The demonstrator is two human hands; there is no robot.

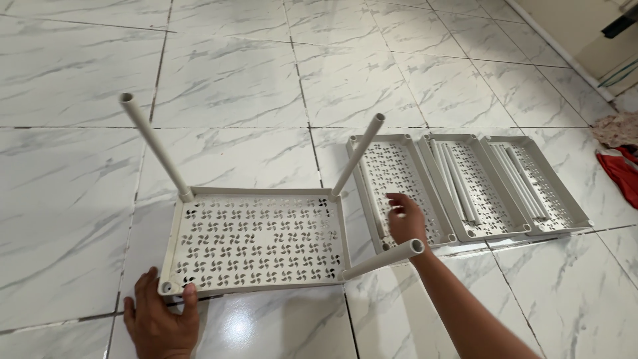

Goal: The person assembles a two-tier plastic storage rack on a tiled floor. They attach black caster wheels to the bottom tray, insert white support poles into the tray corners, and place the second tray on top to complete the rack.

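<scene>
On the marble floor (252,73), head view:

- Shelf (256,242): perforated white tray, lying flat, three poles plugged into its corners; near-left corner socket empty.
- Your left hand (159,319): fingers curled over the shelf's near-left corner, gripping its rim.
- Your right hand (405,219): fingers loosely spread, resting on the nearest of three trays (392,179) just right of the shelf; holds nothing.
- Loose poles (458,176): lying inside the two farther trays.
- Red cloth (621,173): far right edge.
</scene>
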